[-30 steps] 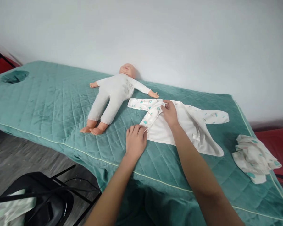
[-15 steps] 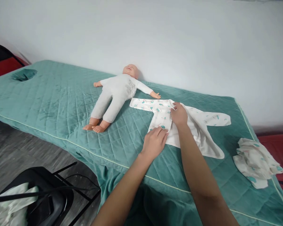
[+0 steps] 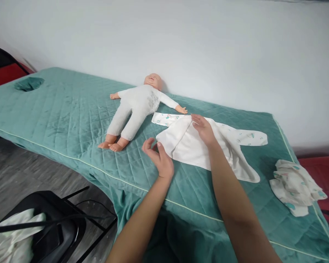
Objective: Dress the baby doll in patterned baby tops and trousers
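Note:
A white baby shirt (image 3: 192, 146) with small green and pink prints lies spread on the green quilted bed cover (image 3: 79, 120). Both its front panels are folded outward, so the plain white inside shows. My left hand (image 3: 160, 157) is at the lower left edge of the shirt, fingers apart and curved, holding nothing. Over the upper middle, near the neckline, my right hand (image 3: 204, 129) is open with its fingers stretched out. A baby doll (image 3: 139, 100) in a white body suit lies on its back, left of the shirt, one hand close to the shirt's sleeve.
A crumpled printed baby garment (image 3: 297, 186) lies at the bed's right edge. A black chair (image 3: 60, 226) with pale cloth (image 3: 16, 237) on it stands at lower left. The white wall (image 3: 208, 54) runs behind the bed. Red seats show at both sides.
The shirt's left front panel has been turned over to the left, showing its white inside. My left hand has moved left and opened off the cloth; my right hand has opened near the neckline.

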A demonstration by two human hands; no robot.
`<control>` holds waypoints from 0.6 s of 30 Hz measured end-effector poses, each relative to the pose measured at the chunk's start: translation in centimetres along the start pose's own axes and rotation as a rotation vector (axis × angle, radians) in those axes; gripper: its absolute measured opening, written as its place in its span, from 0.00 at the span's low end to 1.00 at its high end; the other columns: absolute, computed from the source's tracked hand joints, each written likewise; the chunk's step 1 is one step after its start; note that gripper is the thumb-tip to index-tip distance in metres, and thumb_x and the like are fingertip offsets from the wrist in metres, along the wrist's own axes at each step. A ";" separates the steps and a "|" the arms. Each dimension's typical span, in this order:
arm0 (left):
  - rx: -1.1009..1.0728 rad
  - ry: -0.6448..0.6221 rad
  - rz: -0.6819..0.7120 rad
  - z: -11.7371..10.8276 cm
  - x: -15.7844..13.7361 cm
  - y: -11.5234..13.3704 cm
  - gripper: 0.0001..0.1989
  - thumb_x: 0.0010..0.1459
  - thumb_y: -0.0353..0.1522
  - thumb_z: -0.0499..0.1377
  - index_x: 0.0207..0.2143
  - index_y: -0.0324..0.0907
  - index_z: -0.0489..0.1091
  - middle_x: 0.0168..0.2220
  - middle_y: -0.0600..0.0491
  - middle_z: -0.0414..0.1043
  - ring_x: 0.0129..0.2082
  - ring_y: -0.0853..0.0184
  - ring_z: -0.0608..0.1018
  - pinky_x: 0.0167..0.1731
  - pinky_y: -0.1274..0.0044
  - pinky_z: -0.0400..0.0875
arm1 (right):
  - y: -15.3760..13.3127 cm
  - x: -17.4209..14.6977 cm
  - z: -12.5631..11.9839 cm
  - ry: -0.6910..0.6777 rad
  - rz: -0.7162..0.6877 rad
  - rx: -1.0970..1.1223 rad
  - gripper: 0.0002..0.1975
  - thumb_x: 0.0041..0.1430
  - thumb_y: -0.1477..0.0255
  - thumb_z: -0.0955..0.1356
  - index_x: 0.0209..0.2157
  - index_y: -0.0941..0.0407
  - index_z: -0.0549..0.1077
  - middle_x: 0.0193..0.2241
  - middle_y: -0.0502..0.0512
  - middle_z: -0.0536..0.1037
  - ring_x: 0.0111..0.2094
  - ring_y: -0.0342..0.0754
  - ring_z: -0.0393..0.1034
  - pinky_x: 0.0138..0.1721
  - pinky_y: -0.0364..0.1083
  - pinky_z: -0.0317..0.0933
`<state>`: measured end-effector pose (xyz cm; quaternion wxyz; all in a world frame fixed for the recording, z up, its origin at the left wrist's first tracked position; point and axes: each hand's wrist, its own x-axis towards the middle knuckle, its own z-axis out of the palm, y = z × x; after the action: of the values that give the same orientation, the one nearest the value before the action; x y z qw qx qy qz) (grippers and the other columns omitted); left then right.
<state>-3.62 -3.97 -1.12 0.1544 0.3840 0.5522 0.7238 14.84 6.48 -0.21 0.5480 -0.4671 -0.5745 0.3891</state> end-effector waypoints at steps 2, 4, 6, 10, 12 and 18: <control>0.066 -0.072 0.193 -0.2 -0.3 0.3 0.15 0.67 0.35 0.54 0.54 0.43 0.62 0.55 0.44 0.61 0.58 0.62 0.67 0.59 0.65 0.65 | 0.5 0.0 0.4 0.035 -0.047 -0.145 0.17 0.57 0.67 0.67 0.48 0.55 0.72 0.53 0.61 0.76 0.56 0.52 0.70 0.60 0.54 0.62; 0.116 -0.195 0.383 -0.2 -0.7 0.7 0.13 0.66 0.32 0.54 0.53 0.42 0.63 0.53 0.44 0.62 0.57 0.61 0.68 0.59 0.63 0.64 | 0.9 -0.2 0.6 0.070 -0.045 -0.367 0.16 0.61 0.70 0.62 0.49 0.57 0.72 0.51 0.62 0.77 0.54 0.51 0.71 0.59 0.54 0.63; 0.140 -0.352 0.502 -0.1 -1.0 0.8 0.12 0.66 0.29 0.53 0.51 0.42 0.65 0.51 0.44 0.66 0.54 0.61 0.70 0.56 0.64 0.68 | 1.0 -0.8 0.6 0.105 -0.012 -0.587 0.18 0.61 0.73 0.60 0.51 0.59 0.71 0.52 0.64 0.76 0.56 0.53 0.70 0.61 0.55 0.61; 0.201 -0.649 0.606 0.4 -1.0 0.6 0.12 0.64 0.24 0.51 0.48 0.41 0.67 0.46 0.46 0.73 0.48 0.63 0.74 0.49 0.68 0.73 | 0.6 -2.9 -0.3 0.052 -0.011 -0.861 0.23 0.60 0.74 0.63 0.56 0.61 0.69 0.59 0.67 0.71 0.64 0.59 0.59 0.66 0.60 0.51; 0.240 -0.772 0.656 0.6 -1.1 0.5 0.13 0.63 0.23 0.50 0.47 0.41 0.68 0.45 0.47 0.76 0.47 0.63 0.76 0.48 0.68 0.73 | 0.2 -4.1 -1.4 -0.005 -0.016 -1.001 0.25 0.63 0.70 0.63 0.60 0.62 0.66 0.62 0.67 0.68 0.66 0.60 0.56 0.66 0.61 0.51; 0.455 -0.999 0.662 0.7 -1.4 0.6 0.12 0.64 0.28 0.52 0.44 0.43 0.74 0.34 0.52 0.78 0.34 0.64 0.79 0.37 0.72 0.73 | -0.3 -6.6 -6.7 0.127 0.080 -1.060 0.25 0.61 0.68 0.65 0.59 0.62 0.67 0.60 0.69 0.70 0.63 0.63 0.60 0.64 0.63 0.54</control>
<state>-2.09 -4.64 -1.07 0.0761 0.8484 0.4055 0.3318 21.21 -0.39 -0.98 0.2555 -0.7240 -0.6397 0.0369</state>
